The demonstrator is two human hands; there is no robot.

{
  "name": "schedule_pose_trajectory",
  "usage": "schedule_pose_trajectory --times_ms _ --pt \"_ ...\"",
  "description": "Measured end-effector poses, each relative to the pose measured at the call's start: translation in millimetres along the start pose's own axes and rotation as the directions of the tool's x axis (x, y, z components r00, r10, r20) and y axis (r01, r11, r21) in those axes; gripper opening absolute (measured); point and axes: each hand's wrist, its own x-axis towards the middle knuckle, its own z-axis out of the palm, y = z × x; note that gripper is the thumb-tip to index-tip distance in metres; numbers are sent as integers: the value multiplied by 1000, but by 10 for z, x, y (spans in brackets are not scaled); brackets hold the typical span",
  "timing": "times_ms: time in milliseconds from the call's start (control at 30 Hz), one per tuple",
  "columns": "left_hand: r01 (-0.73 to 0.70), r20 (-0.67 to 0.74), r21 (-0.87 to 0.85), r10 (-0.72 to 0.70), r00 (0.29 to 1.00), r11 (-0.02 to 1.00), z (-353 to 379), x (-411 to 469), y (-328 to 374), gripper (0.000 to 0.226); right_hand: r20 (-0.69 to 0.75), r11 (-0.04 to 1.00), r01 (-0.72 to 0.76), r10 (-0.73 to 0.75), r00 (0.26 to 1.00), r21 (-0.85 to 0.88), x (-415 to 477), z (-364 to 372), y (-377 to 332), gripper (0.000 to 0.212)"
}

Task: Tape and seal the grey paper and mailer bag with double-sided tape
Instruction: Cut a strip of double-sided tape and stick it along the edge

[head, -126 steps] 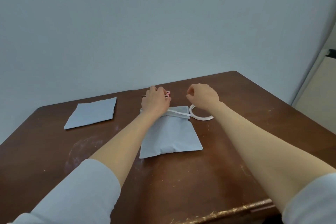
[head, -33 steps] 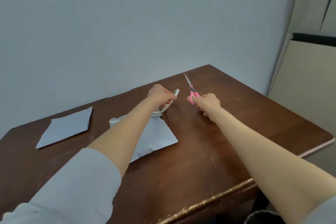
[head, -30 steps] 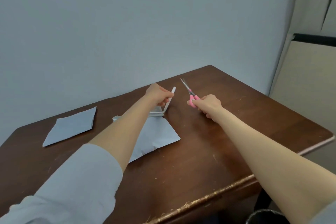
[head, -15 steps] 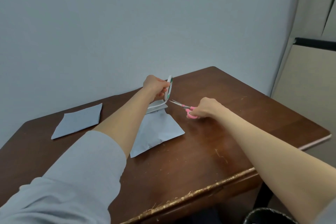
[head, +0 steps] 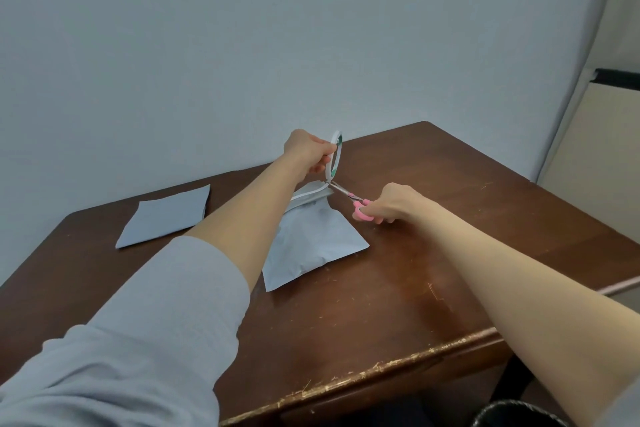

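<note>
A dark brown wooden table (head: 398, 305) with a chipped, worn near edge stretches under both forearms and carries everything the hands work on.

The grey plastic mailer bag (head: 311, 239) lies flat on it, directly below and between the two hands. Its near corner points back toward the person, and its far, open end sits just under the left hand.

A flat grey sheet of paper (head: 166, 215) lies well apart, out to the left of the left forearm, with neither hand touching it.

The left hand (head: 306, 152) is raised above the bag's far end, its fingers and thumb curled round a thin white ring of double-sided tape (head: 335, 156), which it holds upright on edge. The roll's inner face shows green.

The right hand (head: 394, 201) is low over the table, just right of the bag, with its fingers closed through the handles of small pink-handled scissors (head: 348, 198). The steel blades point left and away from it, meeting the tape just beneath the roll.

A narrow white strip of tape (head: 308, 193) runs from the bottom of the roll down and to the left along the bag's far edge, passing behind the left wrist.
</note>
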Motion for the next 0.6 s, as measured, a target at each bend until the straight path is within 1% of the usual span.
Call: schedule_pose_trajectory --times_ms 267,433,600 --pt "-3 5 -9 3 1000 1000 -2 -23 16 19 4 1000 22 -22 1000 -1 -5 25 -50 22" --pt "0 7 -11 0 1000 1000 -19 -34 15 19 4 1000 28 -28 1000 -10 25 50 -88 27" --pt "7 4 -19 -7 1000 1000 -23 -27 12 21 6 999 42 -42 999 1 36 74 -115 24"
